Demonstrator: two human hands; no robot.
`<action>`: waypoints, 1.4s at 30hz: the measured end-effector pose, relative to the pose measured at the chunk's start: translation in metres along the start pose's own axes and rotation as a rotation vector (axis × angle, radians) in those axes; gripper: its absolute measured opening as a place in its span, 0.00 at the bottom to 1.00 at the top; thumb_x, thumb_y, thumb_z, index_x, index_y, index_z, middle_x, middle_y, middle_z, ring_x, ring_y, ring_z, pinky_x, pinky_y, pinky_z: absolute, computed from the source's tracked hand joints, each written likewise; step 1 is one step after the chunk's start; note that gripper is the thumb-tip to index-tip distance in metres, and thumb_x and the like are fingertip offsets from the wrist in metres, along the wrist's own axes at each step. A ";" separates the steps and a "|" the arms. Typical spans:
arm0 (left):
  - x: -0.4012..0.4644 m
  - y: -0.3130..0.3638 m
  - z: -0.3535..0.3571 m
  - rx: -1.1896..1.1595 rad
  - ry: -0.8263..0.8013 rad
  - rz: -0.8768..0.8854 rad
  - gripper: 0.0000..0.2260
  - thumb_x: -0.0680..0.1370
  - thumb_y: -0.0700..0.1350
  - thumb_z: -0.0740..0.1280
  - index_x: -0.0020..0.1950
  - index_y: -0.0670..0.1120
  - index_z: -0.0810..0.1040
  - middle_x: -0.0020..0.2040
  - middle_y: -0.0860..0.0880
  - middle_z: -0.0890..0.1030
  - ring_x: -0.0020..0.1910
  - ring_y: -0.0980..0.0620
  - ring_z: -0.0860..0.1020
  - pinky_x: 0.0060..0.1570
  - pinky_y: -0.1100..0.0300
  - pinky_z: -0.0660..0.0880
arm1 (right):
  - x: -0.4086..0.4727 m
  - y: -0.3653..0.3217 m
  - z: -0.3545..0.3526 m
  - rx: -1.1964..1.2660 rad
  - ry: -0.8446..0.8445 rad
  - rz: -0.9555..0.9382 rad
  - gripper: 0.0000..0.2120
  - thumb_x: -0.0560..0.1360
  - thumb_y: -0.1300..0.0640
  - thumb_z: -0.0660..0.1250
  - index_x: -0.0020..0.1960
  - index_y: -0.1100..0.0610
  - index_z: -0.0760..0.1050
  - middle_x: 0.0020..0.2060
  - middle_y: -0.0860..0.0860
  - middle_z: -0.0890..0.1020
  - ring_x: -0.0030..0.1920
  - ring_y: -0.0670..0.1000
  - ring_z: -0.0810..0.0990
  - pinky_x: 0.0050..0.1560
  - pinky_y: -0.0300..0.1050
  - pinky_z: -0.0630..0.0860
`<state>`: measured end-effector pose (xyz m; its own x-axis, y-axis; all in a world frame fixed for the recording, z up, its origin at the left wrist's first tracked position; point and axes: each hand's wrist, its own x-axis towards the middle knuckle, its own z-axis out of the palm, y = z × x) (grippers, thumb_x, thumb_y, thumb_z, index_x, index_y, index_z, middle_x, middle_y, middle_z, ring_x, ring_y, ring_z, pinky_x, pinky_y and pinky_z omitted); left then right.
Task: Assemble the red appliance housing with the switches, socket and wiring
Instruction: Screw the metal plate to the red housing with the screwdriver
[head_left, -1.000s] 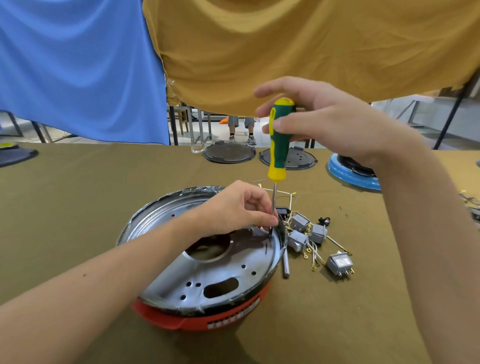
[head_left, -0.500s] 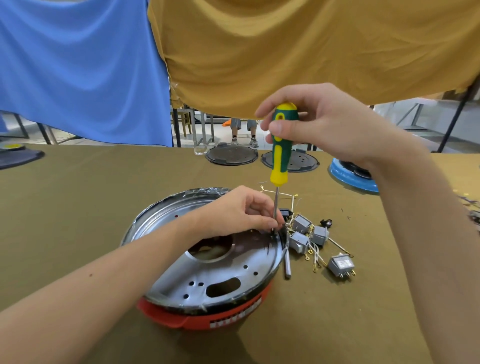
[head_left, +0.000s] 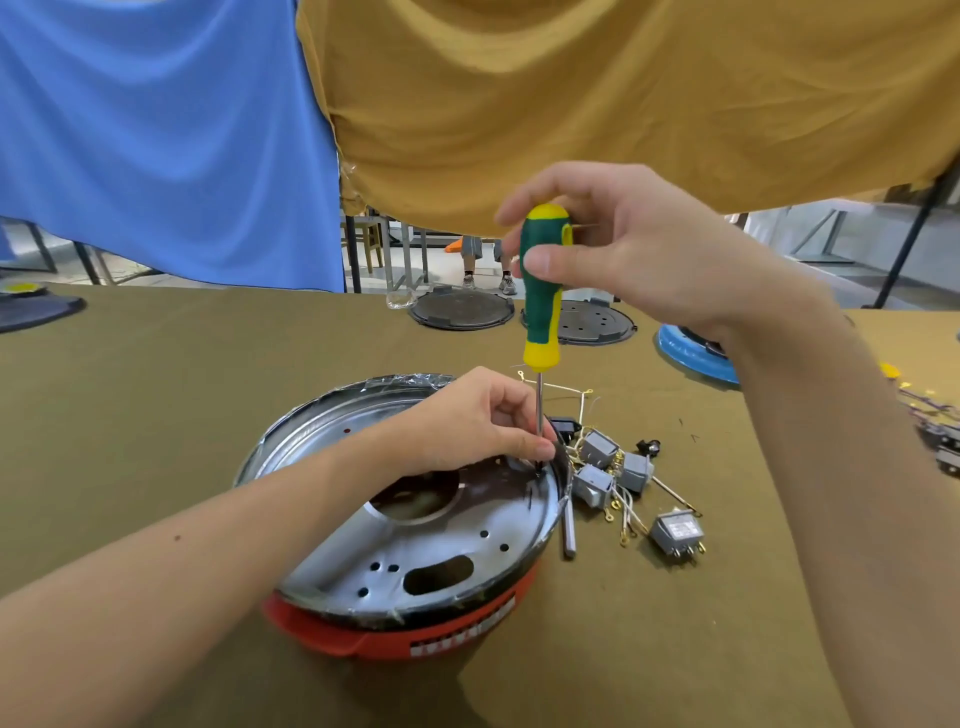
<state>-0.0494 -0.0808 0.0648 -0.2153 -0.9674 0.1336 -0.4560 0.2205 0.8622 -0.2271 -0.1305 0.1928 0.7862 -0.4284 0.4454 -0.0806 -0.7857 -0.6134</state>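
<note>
Red appliance housing (head_left: 395, 631) is seen upside down on the olive-covered table (head_left: 156, 415), its silver metal base plate (head_left: 415, 540) facing up inside the rim. A screwdriver (head_left: 540, 291) with a green and yellow handle is held upright by the right hand (head_left: 639, 244), fingers and thumb curled round the top of the handle, and its tip is set on the plate close to the right rim. The shaft is pinched near its tip by the left hand (head_left: 478, 421), between thumb and bent fingers. Several grey switches (head_left: 675, 532) with white wiring (head_left: 621, 514) and gold terminals are scattered on the table just right of the housing, beside a small black part (head_left: 647, 447). Two dark round plates (head_left: 460, 309) and a blue housing (head_left: 691, 358) lie farther back
</note>
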 end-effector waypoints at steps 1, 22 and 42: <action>0.000 0.000 0.000 0.000 -0.003 -0.004 0.08 0.74 0.36 0.74 0.50 0.33 0.80 0.43 0.51 0.86 0.43 0.50 0.84 0.47 0.61 0.81 | 0.002 0.000 0.002 -0.106 0.059 0.000 0.10 0.75 0.53 0.73 0.54 0.52 0.78 0.43 0.50 0.83 0.44 0.48 0.83 0.50 0.48 0.82; 0.003 -0.005 0.000 -0.098 0.020 0.009 0.05 0.72 0.37 0.76 0.43 0.40 0.81 0.46 0.46 0.86 0.43 0.51 0.84 0.47 0.59 0.81 | 0.007 0.004 0.005 -0.421 0.211 0.077 0.23 0.68 0.36 0.73 0.48 0.53 0.71 0.36 0.48 0.76 0.31 0.43 0.71 0.33 0.37 0.72; 0.000 -0.003 -0.001 -0.072 -0.044 0.015 0.07 0.77 0.34 0.70 0.49 0.44 0.84 0.46 0.48 0.86 0.44 0.53 0.84 0.45 0.63 0.79 | -0.003 0.005 -0.007 0.078 -0.057 0.088 0.13 0.81 0.56 0.65 0.64 0.53 0.75 0.56 0.52 0.82 0.55 0.49 0.83 0.57 0.48 0.81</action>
<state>-0.0471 -0.0817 0.0626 -0.2603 -0.9572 0.1263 -0.3897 0.2239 0.8933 -0.2346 -0.1360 0.1929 0.8117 -0.4665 0.3515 -0.1048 -0.7083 -0.6981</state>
